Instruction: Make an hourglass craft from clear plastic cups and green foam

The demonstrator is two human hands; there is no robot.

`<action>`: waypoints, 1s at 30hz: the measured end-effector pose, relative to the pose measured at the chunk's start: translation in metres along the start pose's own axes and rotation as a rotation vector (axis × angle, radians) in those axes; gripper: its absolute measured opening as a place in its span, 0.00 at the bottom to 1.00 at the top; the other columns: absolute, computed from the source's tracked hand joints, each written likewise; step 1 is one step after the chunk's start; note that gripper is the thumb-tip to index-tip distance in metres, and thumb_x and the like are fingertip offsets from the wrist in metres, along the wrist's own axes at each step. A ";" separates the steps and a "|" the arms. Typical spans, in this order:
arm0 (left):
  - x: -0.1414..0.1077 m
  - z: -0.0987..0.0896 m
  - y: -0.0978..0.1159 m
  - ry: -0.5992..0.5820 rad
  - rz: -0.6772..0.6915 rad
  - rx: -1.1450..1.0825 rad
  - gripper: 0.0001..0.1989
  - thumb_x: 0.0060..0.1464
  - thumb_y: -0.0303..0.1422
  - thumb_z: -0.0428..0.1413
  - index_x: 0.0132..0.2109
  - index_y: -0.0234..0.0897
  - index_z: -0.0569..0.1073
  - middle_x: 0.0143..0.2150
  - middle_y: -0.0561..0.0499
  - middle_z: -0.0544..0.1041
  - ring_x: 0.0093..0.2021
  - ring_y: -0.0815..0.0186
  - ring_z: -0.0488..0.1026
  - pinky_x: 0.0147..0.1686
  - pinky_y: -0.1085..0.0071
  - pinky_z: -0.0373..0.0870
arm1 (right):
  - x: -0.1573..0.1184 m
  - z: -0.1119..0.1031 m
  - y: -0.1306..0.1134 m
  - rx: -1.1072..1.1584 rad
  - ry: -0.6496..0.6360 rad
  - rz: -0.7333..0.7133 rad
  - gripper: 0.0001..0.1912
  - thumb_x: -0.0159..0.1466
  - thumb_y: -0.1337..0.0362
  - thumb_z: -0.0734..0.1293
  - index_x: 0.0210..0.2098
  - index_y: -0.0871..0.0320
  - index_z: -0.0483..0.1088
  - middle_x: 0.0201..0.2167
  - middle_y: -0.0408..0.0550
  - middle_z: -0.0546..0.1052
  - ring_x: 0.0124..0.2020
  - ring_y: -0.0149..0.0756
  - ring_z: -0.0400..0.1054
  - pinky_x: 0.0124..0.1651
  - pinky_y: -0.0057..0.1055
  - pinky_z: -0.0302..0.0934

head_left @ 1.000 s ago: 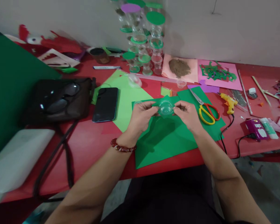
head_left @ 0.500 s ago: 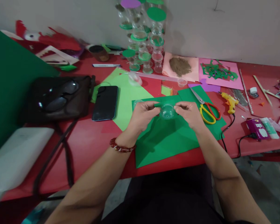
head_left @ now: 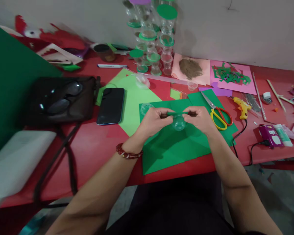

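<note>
Between my two hands is a small clear plastic cup (head_left: 178, 124), tilted so that its rounded end faces me. A flat green edge (head_left: 177, 113), seen nearly side-on, runs along its rim. My left hand (head_left: 155, 120) pinches the left side of this edge between thumb and fingers. On the opposite side my right hand (head_left: 198, 118) pinches it too. Beneath them lie green paper sheets (head_left: 169, 156). Another clear plastic cup or lid (head_left: 147, 108) rests beside my left hand. Scissors (head_left: 218, 114) with yellow and red handles lie to the right of my right hand.
Stacked clear cups with green discs (head_left: 154, 45) stand by the wall. Brown powder (head_left: 189, 68) and green paper shreds (head_left: 230, 74) lie on pink sheets. A yellow glue gun (head_left: 241, 107) is at right; a phone (head_left: 111, 106) and dark bag (head_left: 61, 101) are at left.
The cup has tipped, its opening turning away and its rounded end now showing below the green edge. Both hands stay pinched on it. The clear piece by my left hand is more visible.
</note>
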State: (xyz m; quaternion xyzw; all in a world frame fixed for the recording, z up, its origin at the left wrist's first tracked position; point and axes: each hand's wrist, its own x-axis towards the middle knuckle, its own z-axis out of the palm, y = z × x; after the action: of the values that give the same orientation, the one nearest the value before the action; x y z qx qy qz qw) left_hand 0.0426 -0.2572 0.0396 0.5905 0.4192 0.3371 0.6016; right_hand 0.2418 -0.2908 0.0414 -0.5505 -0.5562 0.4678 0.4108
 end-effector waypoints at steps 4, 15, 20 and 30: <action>0.002 0.001 -0.002 0.044 -0.001 0.029 0.11 0.41 0.35 0.61 0.32 0.34 0.83 0.16 0.60 0.58 0.20 0.76 0.47 0.20 0.74 0.42 | -0.001 0.000 -0.002 -0.029 -0.004 -0.015 0.14 0.54 0.51 0.70 0.28 0.56 0.75 0.21 0.39 0.66 0.26 0.29 0.56 0.30 0.29 0.51; 0.007 0.000 -0.006 0.028 -0.006 0.097 0.13 0.41 0.41 0.63 0.30 0.36 0.82 0.16 0.60 0.59 0.20 0.74 0.48 0.21 0.72 0.43 | -0.001 -0.004 0.000 -0.148 -0.073 -0.055 0.15 0.61 0.51 0.68 0.30 0.57 0.76 0.23 0.40 0.69 0.26 0.30 0.58 0.32 0.30 0.52; 0.008 0.003 -0.010 -0.058 0.055 0.131 0.10 0.42 0.40 0.63 0.26 0.38 0.82 0.16 0.58 0.62 0.20 0.73 0.51 0.21 0.73 0.45 | -0.002 -0.011 -0.002 -0.244 -0.149 -0.050 0.10 0.57 0.57 0.69 0.28 0.57 0.77 0.21 0.39 0.70 0.26 0.30 0.59 0.32 0.30 0.52; 0.012 0.006 -0.019 0.046 0.103 0.118 0.10 0.43 0.40 0.64 0.27 0.38 0.83 0.18 0.55 0.70 0.20 0.72 0.56 0.22 0.72 0.51 | 0.004 -0.006 -0.002 -0.212 -0.076 -0.050 0.12 0.54 0.53 0.67 0.26 0.56 0.73 0.22 0.39 0.69 0.27 0.31 0.58 0.33 0.30 0.52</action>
State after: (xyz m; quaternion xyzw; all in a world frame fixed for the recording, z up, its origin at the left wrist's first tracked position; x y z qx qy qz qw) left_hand 0.0513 -0.2502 0.0194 0.6377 0.4212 0.3556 0.5380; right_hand 0.2465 -0.2867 0.0444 -0.5588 -0.6314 0.4162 0.3405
